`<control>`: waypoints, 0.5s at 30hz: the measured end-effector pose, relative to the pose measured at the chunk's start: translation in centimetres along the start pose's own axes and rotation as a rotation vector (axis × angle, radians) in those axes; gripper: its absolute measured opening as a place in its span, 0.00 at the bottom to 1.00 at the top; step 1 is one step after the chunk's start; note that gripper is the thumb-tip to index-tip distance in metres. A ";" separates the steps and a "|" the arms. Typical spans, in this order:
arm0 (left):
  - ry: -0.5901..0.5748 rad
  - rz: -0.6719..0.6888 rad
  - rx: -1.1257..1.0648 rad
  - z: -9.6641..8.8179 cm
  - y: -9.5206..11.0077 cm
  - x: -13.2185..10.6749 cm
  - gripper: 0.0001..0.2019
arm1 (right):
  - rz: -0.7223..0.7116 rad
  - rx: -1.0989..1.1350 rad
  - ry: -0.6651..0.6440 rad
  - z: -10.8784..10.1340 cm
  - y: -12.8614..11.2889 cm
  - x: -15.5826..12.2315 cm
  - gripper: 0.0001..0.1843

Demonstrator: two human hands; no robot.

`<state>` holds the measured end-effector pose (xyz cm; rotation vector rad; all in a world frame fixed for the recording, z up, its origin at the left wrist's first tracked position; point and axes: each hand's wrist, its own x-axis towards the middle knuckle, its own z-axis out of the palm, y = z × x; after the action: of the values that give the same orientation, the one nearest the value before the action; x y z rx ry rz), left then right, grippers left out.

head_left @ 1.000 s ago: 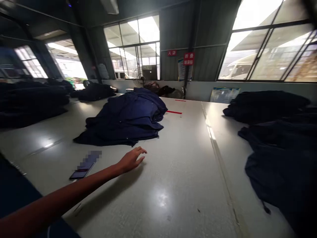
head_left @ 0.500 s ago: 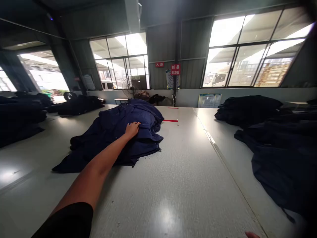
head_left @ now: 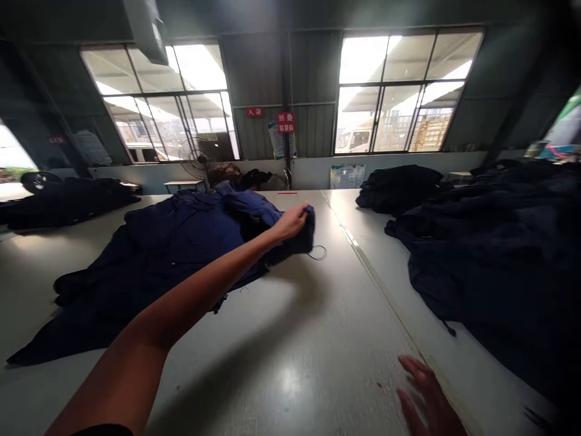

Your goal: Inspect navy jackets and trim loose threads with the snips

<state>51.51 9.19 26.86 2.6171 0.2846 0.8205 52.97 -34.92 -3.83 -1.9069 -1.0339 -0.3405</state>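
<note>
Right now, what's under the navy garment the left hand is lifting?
Pale table top shows below the edge held by the left hand; the rest of the navy garment hides whatever lies beneath.

Cloth heap [head_left: 181,242]: plain navy blue, no pattern, going near-black in the folds.
Far piles [head_left: 490,254]: plain, very dark navy, almost black.
Bench [head_left: 318,339]: pale grey, with white glare and a thin darker seam line running lengthwise.
Tape [head_left: 287,192]: a bright red strip on the pale bench.
Signs [head_left: 285,122]: solid red with white characters.
Poster [head_left: 347,176]: white with blue bands.
Wall panels [head_left: 258,130]: dull grey-green, vertically ribbed.
Truck [head_left: 351,140]: white cab, dark windows.
Stack [head_left: 429,133]: warm tan, in a slatted pattern.
</note>
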 end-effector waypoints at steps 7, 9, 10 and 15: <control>-0.256 0.139 -0.495 6.8 13.5 -11.8 0.11 | 0.398 0.276 -0.304 -0.6 -7.1 1.2 0.61; -0.280 0.000 -0.641 6.0 15.0 -13.5 0.11 | 0.463 0.277 -0.208 0.4 -8.7 1.1 0.59; -0.292 -0.076 -0.699 5.4 15.5 -13.8 0.10 | 0.493 0.274 -0.124 0.9 -9.3 0.9 0.53; -0.243 0.106 -0.415 2.2 15.0 -13.8 0.12 | 0.515 0.291 0.139 -0.6 -10.4 0.7 0.22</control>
<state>42.80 -9.24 24.40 2.3181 -0.0863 0.5180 45.48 -32.62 3.05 -1.7769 -0.4449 -0.0209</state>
